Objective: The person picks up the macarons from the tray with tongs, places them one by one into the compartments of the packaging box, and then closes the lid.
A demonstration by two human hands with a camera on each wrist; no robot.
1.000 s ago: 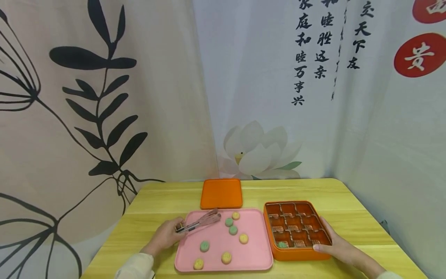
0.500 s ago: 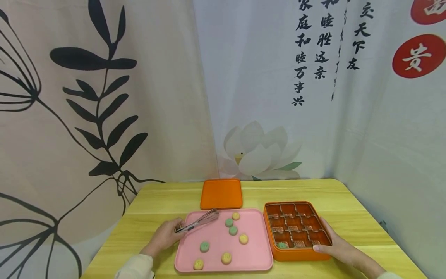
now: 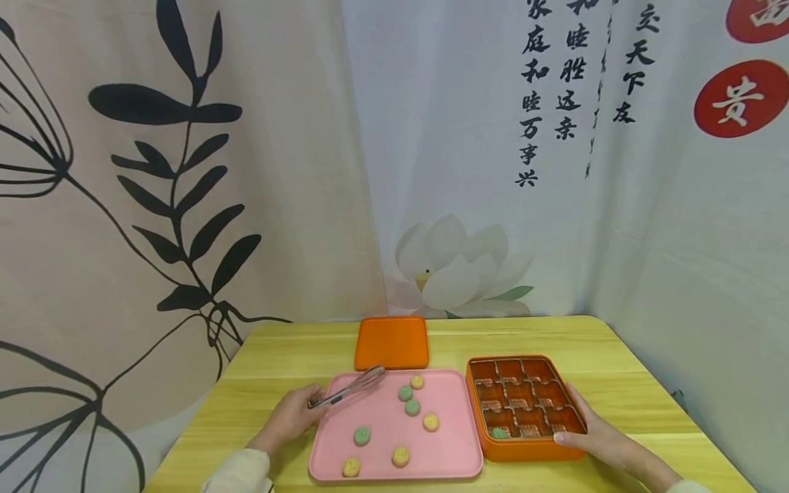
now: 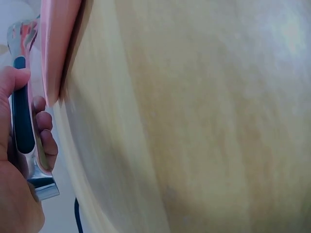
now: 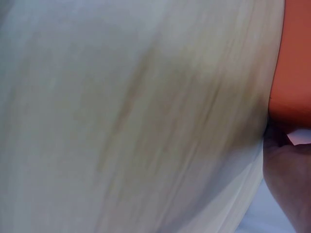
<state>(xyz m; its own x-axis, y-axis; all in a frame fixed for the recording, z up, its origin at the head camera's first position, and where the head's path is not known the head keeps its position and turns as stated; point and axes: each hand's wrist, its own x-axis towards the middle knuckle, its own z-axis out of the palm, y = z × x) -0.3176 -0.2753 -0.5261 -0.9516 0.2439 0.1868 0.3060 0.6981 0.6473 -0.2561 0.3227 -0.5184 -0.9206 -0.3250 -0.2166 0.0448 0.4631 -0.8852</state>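
My left hand grips a pair of metal tongs over the left side of a pink tray. In the left wrist view, my thumb lies on the black grip of the tongs and the other fingers curl round the far arm. On the tray sit several small round patterned cakes, such as a green cake and a yellow cake. My right hand holds the near right corner of an orange divided box, thumb on its rim. One green cake lies in the box's front left compartment.
An orange square lid lies flat behind the pink tray. All of it stands on a yellow wood-grain table, with a printed curtain behind. A dark cable hangs beyond the table edge in the left wrist view.
The tongs have turned in my left hand, so their head looks narrower and sits slightly further left and higher. My right hand, the box and the cakes have stayed put.
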